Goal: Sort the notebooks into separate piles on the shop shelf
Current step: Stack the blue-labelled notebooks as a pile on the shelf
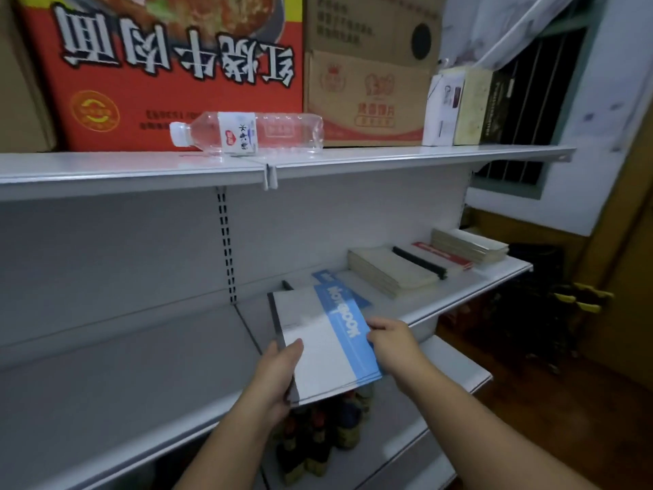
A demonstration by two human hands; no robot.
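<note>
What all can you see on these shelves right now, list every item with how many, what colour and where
notebooks in hand: at least two, white with blue band, held above middle shelf
blue-band notebook: at least one, flat on middle shelf
beige notebook pile: one, middle shelf
black-spine notebook: one, beside beige pile
red-strip notebook: one, further right
far pile: one, pale, shelf's right end
water bottle: one, clear, lying on top shelf
red carton: one, top shelf
brown cartons: two, stacked
small boxes: about three, top shelf right
bottles: several, dark, lower shelf
left hand: grips notebooks' left edge
right hand: pinches blue edge
</note>
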